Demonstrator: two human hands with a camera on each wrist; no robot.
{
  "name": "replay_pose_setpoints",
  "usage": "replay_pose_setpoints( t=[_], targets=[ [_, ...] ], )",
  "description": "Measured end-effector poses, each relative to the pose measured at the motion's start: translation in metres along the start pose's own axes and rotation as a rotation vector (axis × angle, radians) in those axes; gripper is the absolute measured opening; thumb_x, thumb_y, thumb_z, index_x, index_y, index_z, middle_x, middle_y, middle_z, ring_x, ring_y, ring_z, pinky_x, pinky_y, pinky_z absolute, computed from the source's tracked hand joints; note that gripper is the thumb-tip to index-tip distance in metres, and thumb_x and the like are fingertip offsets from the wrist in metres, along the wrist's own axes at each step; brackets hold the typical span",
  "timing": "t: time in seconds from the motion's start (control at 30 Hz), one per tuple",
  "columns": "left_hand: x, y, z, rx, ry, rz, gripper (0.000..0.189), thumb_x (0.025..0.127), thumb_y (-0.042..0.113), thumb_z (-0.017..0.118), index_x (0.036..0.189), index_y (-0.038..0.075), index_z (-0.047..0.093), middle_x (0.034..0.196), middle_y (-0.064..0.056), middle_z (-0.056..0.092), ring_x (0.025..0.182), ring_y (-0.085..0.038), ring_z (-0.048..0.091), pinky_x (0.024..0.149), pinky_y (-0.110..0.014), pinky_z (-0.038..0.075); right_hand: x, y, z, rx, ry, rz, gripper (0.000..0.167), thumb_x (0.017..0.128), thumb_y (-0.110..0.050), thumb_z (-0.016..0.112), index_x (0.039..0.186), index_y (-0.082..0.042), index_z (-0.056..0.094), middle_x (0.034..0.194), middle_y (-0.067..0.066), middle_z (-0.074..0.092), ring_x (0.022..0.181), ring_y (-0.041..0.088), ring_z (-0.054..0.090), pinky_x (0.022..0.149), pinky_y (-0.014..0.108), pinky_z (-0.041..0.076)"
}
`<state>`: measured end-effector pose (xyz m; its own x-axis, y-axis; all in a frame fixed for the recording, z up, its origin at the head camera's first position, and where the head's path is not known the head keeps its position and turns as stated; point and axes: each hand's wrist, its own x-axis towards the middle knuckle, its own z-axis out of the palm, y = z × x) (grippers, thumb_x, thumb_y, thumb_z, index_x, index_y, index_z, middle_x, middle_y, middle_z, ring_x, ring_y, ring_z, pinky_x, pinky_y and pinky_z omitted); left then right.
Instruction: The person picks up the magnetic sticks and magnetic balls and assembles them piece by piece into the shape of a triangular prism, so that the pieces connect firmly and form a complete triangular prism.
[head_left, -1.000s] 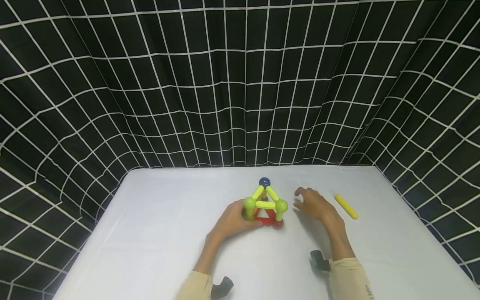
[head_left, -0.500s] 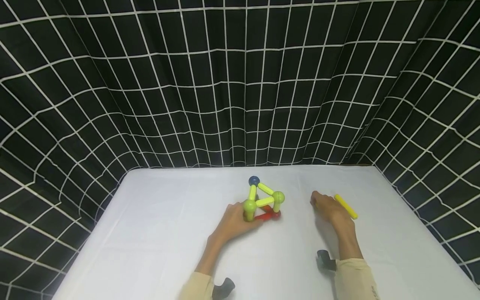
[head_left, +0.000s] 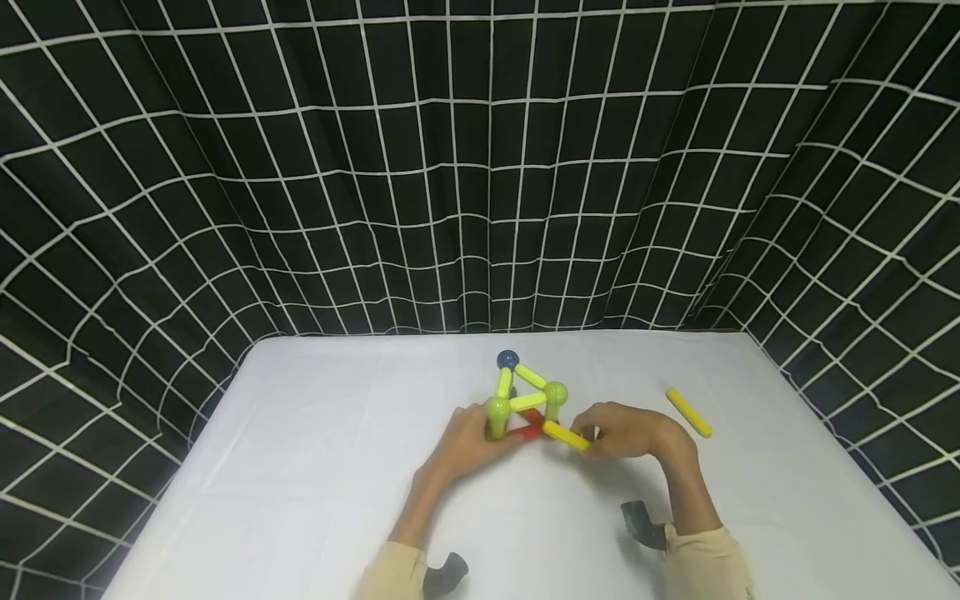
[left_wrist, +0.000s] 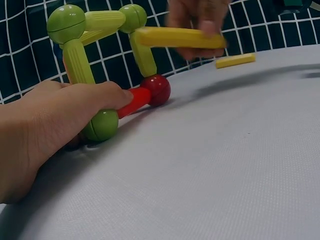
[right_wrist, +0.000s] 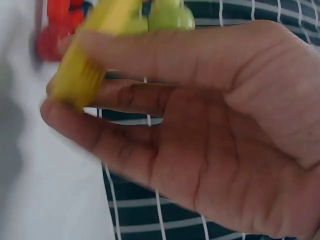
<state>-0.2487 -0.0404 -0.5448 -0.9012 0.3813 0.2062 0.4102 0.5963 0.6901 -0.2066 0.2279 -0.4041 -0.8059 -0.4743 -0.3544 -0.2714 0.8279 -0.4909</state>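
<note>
A prism-like frame of rods and balls, probably a magnetic building set, stands on the white tabletop. Its top triangle joins a blue ball (head_left: 507, 359) and two green balls (head_left: 556, 392) with yellow-green rods (head_left: 529, 402). Lower down, the left wrist view has a red ball (left_wrist: 156, 90), a red rod (left_wrist: 135, 101) and another green ball (left_wrist: 102, 126). My left hand (head_left: 468, 442) grips the frame's near left corner, thumb against the red rod. Between thumb and fingers, my right hand (head_left: 626, 431) pinches a yellow rod (head_left: 566, 436), whose free end points at the frame's right side.
A second yellow rod (head_left: 688, 412) lies on the white tabletop (head_left: 315, 467), to the right of my right hand. Black curtains (head_left: 480, 183) with a white grid surround the table at the back and sides. Dark wrist mounts (head_left: 641, 525) stick out by both sleeves.
My right hand moved right, picked up a yellow rod and came back left with it to the frame. The frame turned slightly in my left hand, its top shifting left.
</note>
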Motion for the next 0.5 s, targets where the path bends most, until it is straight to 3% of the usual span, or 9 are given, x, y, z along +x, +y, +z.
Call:
replay_pose_setpoints(
  t=[0.17,0.23,0.4,0.5],
  targets=[
    [-0.001,0.002,-0.003,0.009,0.004,-0.002,0.040,0.087,0.066,0.073,0.087,0.030,0.057,0.070,0.010,0.055,0.065,-0.007,0.050,0.065,-0.024,0.042,0.016,-0.018,0.009,0.049,-0.010,-0.200,0.018,0.097,-0.012,0.067,0.114,-0.012,0.065,0.094,-0.001,0.065,0.082,0.011,0.054,0.074,0.028,0.047],
    [-0.001,0.003,-0.004,0.008,0.002,-0.003,0.039,0.087,0.068,0.072,0.088,0.031,0.059,0.071,0.011,0.057,0.066,-0.007,0.051,0.067,-0.024,0.043,0.020,-0.022,0.012,0.087,-0.020,-0.232,0.017,0.099,-0.012,0.065,0.116,-0.010,0.063,0.093,-0.002,0.063,0.082,0.010,0.054,0.076,0.026,0.046],
    [0.000,0.001,-0.002,0.010,0.006,0.006,0.039,0.087,0.068,0.072,0.089,0.031,0.060,0.070,0.011,0.058,0.066,-0.006,0.052,0.066,-0.023,0.044,0.026,-0.028,0.019,0.119,-0.014,-0.208,0.019,0.102,-0.011,0.062,0.120,-0.007,0.059,0.089,-0.002,0.059,0.077,0.009,0.054,0.074,0.025,0.045],
    [-0.001,0.001,-0.002,0.016,0.011,0.010,0.039,0.086,0.070,0.072,0.092,0.033,0.061,0.071,0.011,0.058,0.066,-0.006,0.051,0.065,-0.023,0.043,0.030,-0.034,0.026,0.108,0.037,-0.104,0.018,0.105,-0.013,0.061,0.122,-0.009,0.061,0.082,0.005,0.060,0.061,0.014,0.054,0.061,0.026,0.046]
  ],
)
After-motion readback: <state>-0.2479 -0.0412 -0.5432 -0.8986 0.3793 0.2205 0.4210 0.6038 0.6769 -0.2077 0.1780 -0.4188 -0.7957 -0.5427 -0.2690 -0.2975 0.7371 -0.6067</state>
